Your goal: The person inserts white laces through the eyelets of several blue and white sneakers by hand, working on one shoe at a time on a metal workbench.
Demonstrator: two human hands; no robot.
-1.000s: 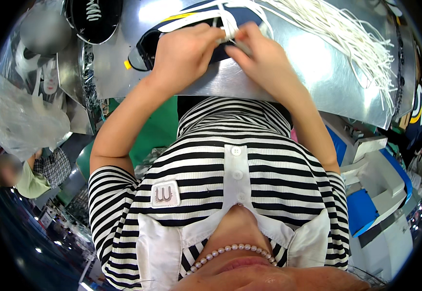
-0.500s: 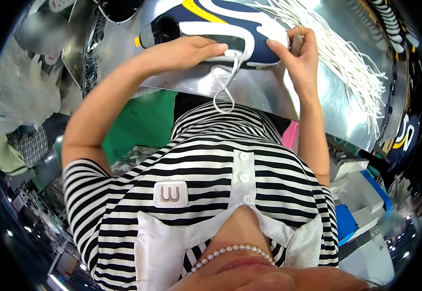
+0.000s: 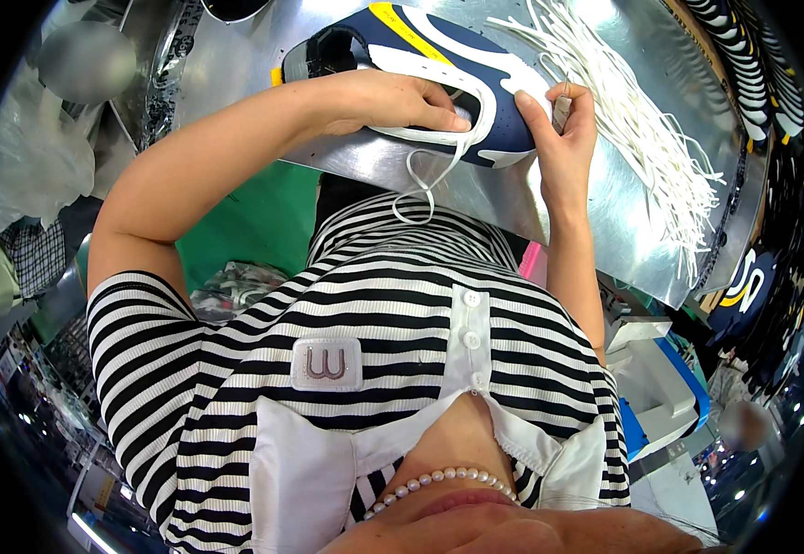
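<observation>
A navy shoe upper (image 3: 508, 118) with white overlays and a yellow strip lies on the metal table, its toe to the right. My left hand (image 3: 393, 103) pinches the white eyelet edge, thumb on top and fingers curled into the opening. From beside that thumb a white shoelace (image 3: 416, 166) hangs in a loop over the table's near edge. My right hand (image 3: 568, 134) is at the toe, its thumb on the upper. Between its curled fingers sits a small tool with a greyish wrapped handle (image 3: 562, 109); its tip is hard to make out.
Many loose white laces (image 3: 642, 138) lie spread on the metal table (image 3: 596, 208) right of the shoe upper. More shoe uppers (image 3: 744, 65) are stacked at the far right. Clear plastic bags (image 3: 37, 162) hang at the left. A white and blue box (image 3: 656, 379) stands below right.
My left hand has shifted right along the eyelet edge, its fingers now curling into the opening. The shoe upper sits slightly lower in view. The right hand keeps its tool.
</observation>
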